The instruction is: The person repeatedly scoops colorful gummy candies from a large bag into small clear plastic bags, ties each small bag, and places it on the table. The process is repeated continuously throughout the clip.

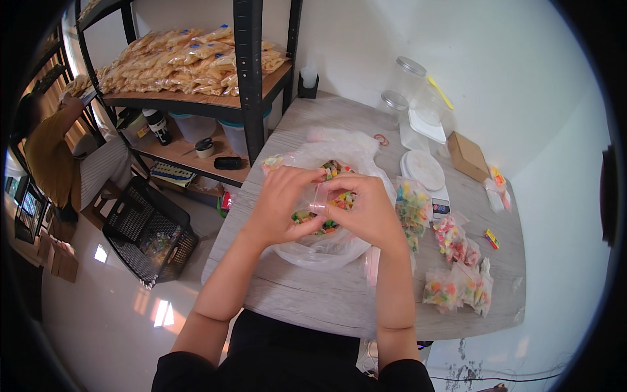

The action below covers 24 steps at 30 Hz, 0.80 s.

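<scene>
Grey wood table [307, 294]; both hands' fingers pinch small clear bag [320, 199] over colourful candy.

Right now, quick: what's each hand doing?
Left hand: closed, pinching the small clear bag of colourful candy.
Right hand: closed, pinching the same bag's other side.

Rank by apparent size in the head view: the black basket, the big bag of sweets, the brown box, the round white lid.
1. black basket
2. big bag of sweets, partly hidden by both hands; close to the basket, so unsure
3. round white lid
4. brown box, about alike
</scene>
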Available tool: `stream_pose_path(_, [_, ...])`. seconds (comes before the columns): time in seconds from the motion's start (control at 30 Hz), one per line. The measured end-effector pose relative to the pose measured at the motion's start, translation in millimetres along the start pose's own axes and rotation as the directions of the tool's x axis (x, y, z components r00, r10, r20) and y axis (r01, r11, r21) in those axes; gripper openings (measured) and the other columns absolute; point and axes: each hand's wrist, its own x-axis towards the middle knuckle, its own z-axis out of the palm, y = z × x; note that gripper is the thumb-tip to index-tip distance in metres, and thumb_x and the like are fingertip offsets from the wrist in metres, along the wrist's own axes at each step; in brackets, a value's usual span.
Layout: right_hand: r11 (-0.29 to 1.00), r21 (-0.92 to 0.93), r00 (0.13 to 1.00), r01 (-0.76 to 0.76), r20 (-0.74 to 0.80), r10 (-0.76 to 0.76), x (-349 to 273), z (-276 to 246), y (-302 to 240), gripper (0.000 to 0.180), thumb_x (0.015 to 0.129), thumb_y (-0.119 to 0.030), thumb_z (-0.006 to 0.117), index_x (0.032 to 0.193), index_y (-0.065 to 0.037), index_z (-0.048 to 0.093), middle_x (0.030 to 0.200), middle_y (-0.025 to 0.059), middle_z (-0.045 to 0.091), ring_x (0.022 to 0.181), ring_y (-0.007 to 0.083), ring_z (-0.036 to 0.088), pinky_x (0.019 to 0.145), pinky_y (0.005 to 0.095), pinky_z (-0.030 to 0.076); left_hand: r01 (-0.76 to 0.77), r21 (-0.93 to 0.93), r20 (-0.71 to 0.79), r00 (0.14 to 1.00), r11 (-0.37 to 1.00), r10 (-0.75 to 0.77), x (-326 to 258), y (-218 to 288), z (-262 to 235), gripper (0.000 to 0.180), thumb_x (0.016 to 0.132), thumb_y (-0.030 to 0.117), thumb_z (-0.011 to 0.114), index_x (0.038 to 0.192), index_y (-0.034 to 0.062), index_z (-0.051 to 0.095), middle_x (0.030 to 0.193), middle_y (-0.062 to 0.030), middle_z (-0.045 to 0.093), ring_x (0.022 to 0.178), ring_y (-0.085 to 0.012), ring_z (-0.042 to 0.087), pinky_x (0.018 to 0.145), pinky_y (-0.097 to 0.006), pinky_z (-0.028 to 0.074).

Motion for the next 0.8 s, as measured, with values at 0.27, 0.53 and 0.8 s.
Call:
stream_pose_path(0.27, [0.998, 0.014, 0.998, -0.059, 0.039, 0.059, 0.4, -1.2, 7.2, 0.021, 0.074, -0.01, 0.07, 0.087, 0.005, 0.066, 0.08, 0.0086, 0.066, 0.075, 0.0115, 0.06, 0.072, 0.0249, 0.048, 0.074, -0.042, 0.048, 0.996, 0.996, -0.072, -3.5, -7.3, 0.9, 0.046, 0.065, 0.025, 0.074, 0.103, 0.005, 0.057, 0.095, -0.0098, 0.058, 0.085, -0.0285, 0.051, 0.077, -0.037, 0.04])
stream_pose_path(0.53, [0.992, -0.073, 0.984, -0.099, -0.157, 0.086, 10.9, -6.2, 46.5, 0.016, 0.078, -0.009, 0.068, 0.091, 0.001, 0.067, 0.084, 0.0081, 0.067, 0.075, 0.0129, 0.061, 0.068, 0.0262, 0.049, 0.179, -0.179, -0.154, 0.966, 0.967, -0.208, -7.7, -20.0, 0.4, 0.04, 0.07, 0.021, 0.073, 0.101, 0.0021, 0.057, 0.094, -0.0113, 0.06, 0.087, -0.0274, 0.055, 0.078, -0.036, 0.043])
stream_pose_path(0.8, [0.795, -0.587, 0.978, -0.152, 0.029, 0.208, 15.1, 11.5, 85.6, 0.022, 0.069, 0.0, 0.066, 0.091, -0.003, 0.068, 0.083, 0.0145, 0.067, 0.073, 0.0246, 0.064, 0.066, 0.0336, 0.051, 0.215, -0.254, -0.197, 0.943, 0.943, -0.268, -13.3, -28.0, 4.0, 0.042, 0.069, 0.018, 0.075, 0.102, 0.0023, 0.055, 0.095, -0.011, 0.059, 0.083, -0.0212, 0.054, 0.073, -0.031, 0.044])
